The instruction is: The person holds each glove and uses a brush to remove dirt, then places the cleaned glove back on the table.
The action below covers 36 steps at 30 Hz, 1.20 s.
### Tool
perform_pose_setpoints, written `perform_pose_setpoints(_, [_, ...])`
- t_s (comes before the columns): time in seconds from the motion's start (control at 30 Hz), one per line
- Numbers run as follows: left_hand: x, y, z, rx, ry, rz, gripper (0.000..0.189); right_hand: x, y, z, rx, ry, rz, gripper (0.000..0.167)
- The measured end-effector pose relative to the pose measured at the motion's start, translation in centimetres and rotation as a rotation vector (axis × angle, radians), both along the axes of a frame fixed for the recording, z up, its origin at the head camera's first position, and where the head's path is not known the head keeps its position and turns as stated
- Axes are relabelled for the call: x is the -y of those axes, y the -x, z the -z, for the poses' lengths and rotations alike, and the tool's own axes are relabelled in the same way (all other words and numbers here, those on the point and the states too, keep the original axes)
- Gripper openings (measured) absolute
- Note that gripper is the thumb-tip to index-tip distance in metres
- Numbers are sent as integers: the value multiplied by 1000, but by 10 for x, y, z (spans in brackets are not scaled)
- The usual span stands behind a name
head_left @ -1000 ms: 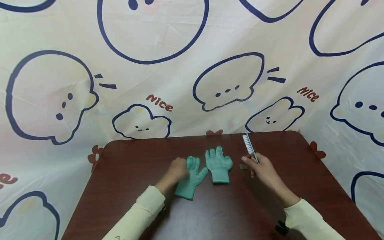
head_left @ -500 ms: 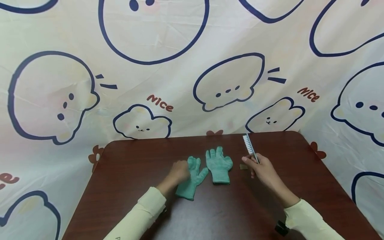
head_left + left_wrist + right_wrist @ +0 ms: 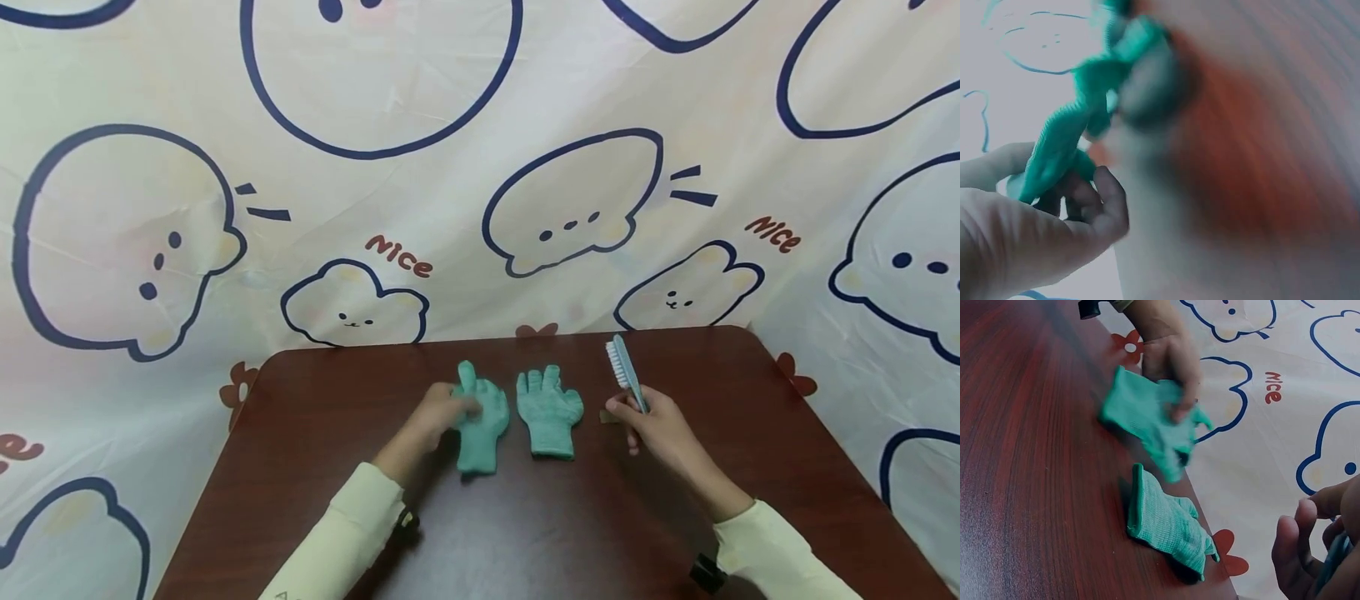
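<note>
My left hand (image 3: 437, 415) pinches a green knitted glove (image 3: 483, 433) by its side, thumb over its front. In the left wrist view the glove (image 3: 1060, 140) hangs between thumb and curled fingers, fingers of the glove pointing away. Beside it a second green glove (image 3: 550, 417) lies flat on the table, cuff toward me. My right hand (image 3: 663, 429) grips a light blue brush (image 3: 630, 379) with white bristles, held up at the right; its handle is mostly hidden in the hand. Only a sliver of the brush (image 3: 1335, 556) shows in the right wrist view.
A dark reddish-brown table (image 3: 555, 533) spans the front. A small brownish piece (image 3: 609, 417) lies on it near the right hand. Behind the table's far edge hangs a pale cloth (image 3: 450, 208) with cartoon outlines.
The left glove has been lifted and turned over, its cuff swinging up and right and its fingers now more upright. The brush has rotated slightly in my right hand, showing more blue.
</note>
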State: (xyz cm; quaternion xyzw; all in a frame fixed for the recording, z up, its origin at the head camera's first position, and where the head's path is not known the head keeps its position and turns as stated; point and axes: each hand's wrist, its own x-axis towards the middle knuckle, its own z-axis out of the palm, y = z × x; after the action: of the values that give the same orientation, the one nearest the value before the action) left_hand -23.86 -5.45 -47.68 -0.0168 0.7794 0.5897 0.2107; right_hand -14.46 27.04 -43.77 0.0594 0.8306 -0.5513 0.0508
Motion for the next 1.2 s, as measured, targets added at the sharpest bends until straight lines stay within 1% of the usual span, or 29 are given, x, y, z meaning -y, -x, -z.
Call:
perform_pose_setpoints(0.03, [-4, 3, -2, 42, -109, -45, 15, -1, 0, 0, -2, 4, -5, 40])
perform_pose_setpoints(0.07, [-8, 5, -5, 82, -237, -82, 14, -2, 0, 0, -4, 8, -11, 40])
perform_pose_setpoints(0.13, [-17, 8, -11, 148, -495, -146, 4, -3, 0, -1, -5, 14, -20, 42])
perform_pose_setpoints(0.17, [-22, 9, -14, 182, -634, -168, 8, -3, 0, -1, -2, 18, -21, 43])
perform_pose_setpoints(0.2, [-27, 9, -18, 210, -768, -177, 17, -3, -1, -1, -1, 22, -22, 43])
perform_pose_setpoints(0.23, [-32, 9, -22, 236, -892, -181, 26, -3, -1, -1, -1, 28, -20, 43])
perform_pose_setpoints(0.27, [-36, 9, -26, 252, -997, -175, 33, -3, -1, -2, -2, 30, -20, 44])
perform_pose_setpoints(0.33, [-45, 9, -35, 263, -1161, -167, 42, -3, -2, -3, -4, 37, -19, 43])
perform_pose_setpoints(0.37, [-49, 9, -39, 269, -1219, -162, 43, -3, -2, -3, -5, 40, -19, 42])
perform_pose_setpoints(0.4, [-53, 9, -43, 276, -1256, -166, 42, -2, -3, -4, -7, 42, -18, 41])
perform_pose_setpoints(0.43, [-58, 9, -47, 276, -1269, -175, 39, -2, -3, -5, -9, 43, -17, 41])
perform_pose_setpoints(0.5, [-69, 9, -53, 261, -1244, -204, 29, -3, -4, -8, -20, 43, -11, 41])
perform_pose_setpoints(0.57, [-79, 10, -57, 236, -1148, -227, 15, -3, -5, -10, -34, 43, -1, 42])
perform_pose_setpoints(0.6, [-85, 10, -58, 221, -1086, -233, 11, -4, -6, -11, -42, 42, 6, 42])
perform_pose_setpoints(0.63, [-89, 9, -58, 203, -1021, -227, 10, -5, -6, -12, -54, 39, 12, 42])
perform_pose_setpoints(0.7, [-97, 7, -57, 187, -902, -208, 13, -6, -7, -13, -73, 26, 27, 44])
perform_pose_setpoints(0.73, [-100, 5, -56, 185, -853, -193, 17, -6, -8, -14, -94, 22, 30, 44])
perform_pose_setpoints(0.83, [-108, 4, -55, 215, -772, -162, 47, -6, -7, -15, -150, 0, 35, 45])
perform_pose_setpoints(0.9, [-114, 3, -54, 239, -757, -147, 64, -6, -7, -15, -183, 3, 30, 47])
perform_pose_setpoints(0.97, [-120, 2, -54, 252, -755, -127, 74, -5, -7, -17, -195, 25, 20, 49])
perform_pose_setpoints(1.0, [-122, 1, -54, 254, -758, -119, 75, -5, -7, -18, -199, 45, 15, 50])
perform_pose_setpoints(1.1, [-128, -3, -53, 233, -778, -51, 79, -4, -7, -21, -204, 98, -7, 49])
perform_pose_setpoints(1.17, [-131, -6, -51, 217, -792, -7, 79, -4, -7, -23, -205, 113, -15, 47])
perform_pose_setpoints(1.2, [-133, -7, -50, 206, -796, 13, 75, -4, -7, -24, -203, 115, -18, 46])
